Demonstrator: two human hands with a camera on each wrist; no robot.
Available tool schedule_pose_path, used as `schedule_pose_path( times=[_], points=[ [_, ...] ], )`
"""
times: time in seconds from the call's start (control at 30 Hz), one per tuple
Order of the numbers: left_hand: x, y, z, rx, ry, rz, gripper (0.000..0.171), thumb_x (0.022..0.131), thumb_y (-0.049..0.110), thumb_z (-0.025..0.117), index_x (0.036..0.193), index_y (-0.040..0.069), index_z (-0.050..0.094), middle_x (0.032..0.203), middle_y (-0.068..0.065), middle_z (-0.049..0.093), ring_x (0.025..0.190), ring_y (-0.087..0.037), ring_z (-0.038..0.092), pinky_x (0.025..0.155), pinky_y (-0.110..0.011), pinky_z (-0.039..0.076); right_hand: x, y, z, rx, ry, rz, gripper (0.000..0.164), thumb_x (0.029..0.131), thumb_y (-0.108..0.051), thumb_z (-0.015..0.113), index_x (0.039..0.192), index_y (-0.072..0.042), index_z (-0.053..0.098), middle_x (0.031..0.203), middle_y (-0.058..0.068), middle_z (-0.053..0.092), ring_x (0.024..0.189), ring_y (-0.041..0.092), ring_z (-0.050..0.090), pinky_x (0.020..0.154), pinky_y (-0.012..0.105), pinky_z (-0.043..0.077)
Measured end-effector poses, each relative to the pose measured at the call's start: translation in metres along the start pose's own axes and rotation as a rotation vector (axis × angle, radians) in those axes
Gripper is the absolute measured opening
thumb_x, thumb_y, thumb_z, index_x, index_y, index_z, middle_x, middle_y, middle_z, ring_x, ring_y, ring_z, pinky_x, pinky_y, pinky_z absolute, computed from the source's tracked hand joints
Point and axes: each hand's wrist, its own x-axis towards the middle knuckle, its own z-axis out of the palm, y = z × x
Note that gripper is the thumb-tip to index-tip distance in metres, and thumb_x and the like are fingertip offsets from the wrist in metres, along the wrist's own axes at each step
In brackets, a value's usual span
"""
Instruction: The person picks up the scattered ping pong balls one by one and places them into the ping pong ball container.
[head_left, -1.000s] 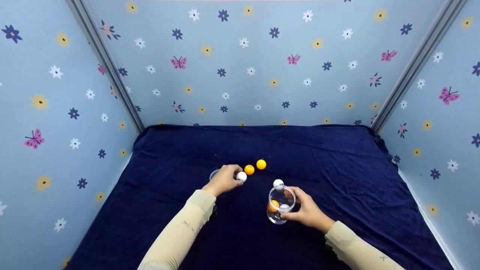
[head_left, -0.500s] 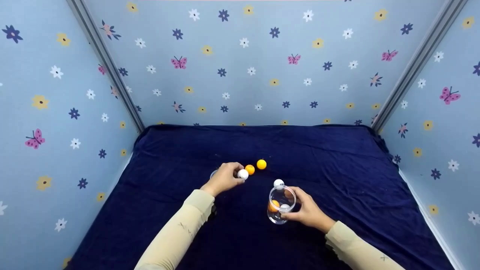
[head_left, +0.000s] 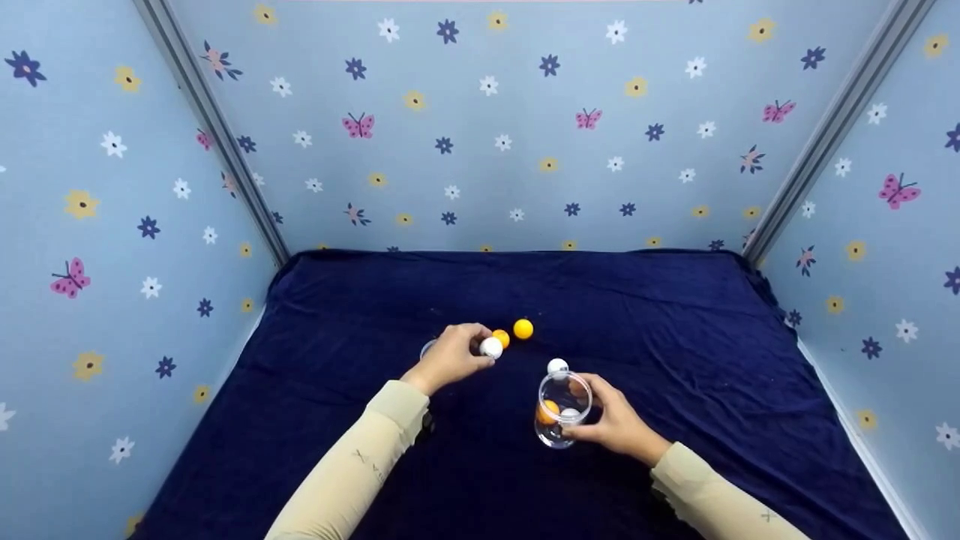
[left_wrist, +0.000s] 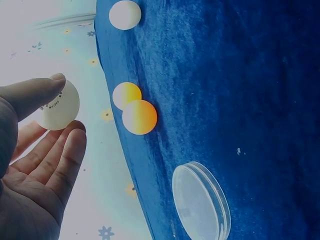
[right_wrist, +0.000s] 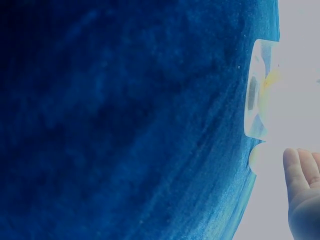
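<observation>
My left hand (head_left: 450, 357) pinches a white ping-pong ball (head_left: 491, 347) between thumb and fingers; dark print shows on the ball (left_wrist: 62, 107) in the left wrist view. In the head view it overlaps an orange ball (head_left: 502, 337) on the cloth, with a yellow-orange ball (head_left: 523, 328) just beyond. A clear plastic jar (head_left: 555, 441) stands upright without a lid, gripped round its side by my right hand (head_left: 619, 422). Inside lie an orange ball (head_left: 548, 412) and a white ball (head_left: 570, 415). Another white ball (head_left: 557, 366) sits right behind the jar's rim.
A clear round lid (left_wrist: 197, 205) lies on the dark blue cloth (head_left: 660, 315), mostly hidden behind my left hand in the head view. Flower-patterned walls (head_left: 517, 150) enclose the cloth at the back and both sides, with grey posts (head_left: 217, 127) at the corners.
My left hand has brought its white ball slightly up and to the right, so it now covers part of the orange ball. The right hand and jar have stayed in place.
</observation>
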Motion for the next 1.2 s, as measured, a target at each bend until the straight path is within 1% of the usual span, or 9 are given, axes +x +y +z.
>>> schedule_pose_path(
  times=[0.23,0.63,0.8,1.03,1.2],
  points=[
    [-0.001,0.005,0.0,-0.011,0.006,0.036,0.032,0.089,0.004,0.087,0.118,-0.002,0.076,0.111,-0.015,0.079,0.093,-0.025,0.075,0.086,-0.042,0.063,-0.001,0.0,0.0,0.002,0.003,0.001,0.081,0.072,-0.009,0.101,0.139,0.01,0.06,0.131,0.027,0.07,0.12,0.036,0.069,0.103,0.039,0.062],
    [-0.001,0.017,0.0,-0.043,-0.003,0.077,0.034,0.089,0.004,0.087,0.12,0.0,0.076,0.109,-0.013,0.079,0.091,-0.02,0.073,0.084,-0.034,0.062,0.0,0.0,0.001,0.011,0.003,-0.011,0.08,0.071,-0.008,0.101,0.139,0.008,0.062,0.13,0.025,0.07,0.117,0.032,0.07,0.101,0.037,0.063],
    [-0.001,0.023,0.001,-0.039,-0.003,0.087,0.032,0.089,0.005,0.088,0.119,0.0,0.076,0.107,-0.012,0.078,0.089,-0.02,0.072,0.082,-0.032,0.061,0.0,0.0,0.0,0.009,0.0,-0.01,0.081,0.071,-0.008,0.101,0.139,0.01,0.061,0.13,0.027,0.07,0.118,0.031,0.071,0.101,0.036,0.063],
    [0.0,0.031,0.003,-0.049,-0.011,0.115,0.031,0.089,0.006,0.087,0.117,-0.001,0.076,0.107,-0.014,0.078,0.09,-0.027,0.075,0.082,-0.036,0.063,0.0,0.0,0.001,0.0,0.008,-0.008,0.08,0.071,-0.007,0.101,0.138,0.011,0.061,0.129,0.027,0.071,0.118,0.035,0.07,0.1,0.037,0.063],
    [0.0,0.036,0.005,-0.062,-0.013,0.138,0.03,0.089,0.005,0.088,0.116,0.0,0.076,0.107,-0.014,0.077,0.091,-0.026,0.075,0.083,-0.041,0.065,0.0,0.0,0.001,-0.006,0.009,-0.003,0.08,0.07,-0.007,0.101,0.138,0.01,0.062,0.13,0.026,0.071,0.119,0.037,0.07,0.1,0.038,0.064]
  ],
)
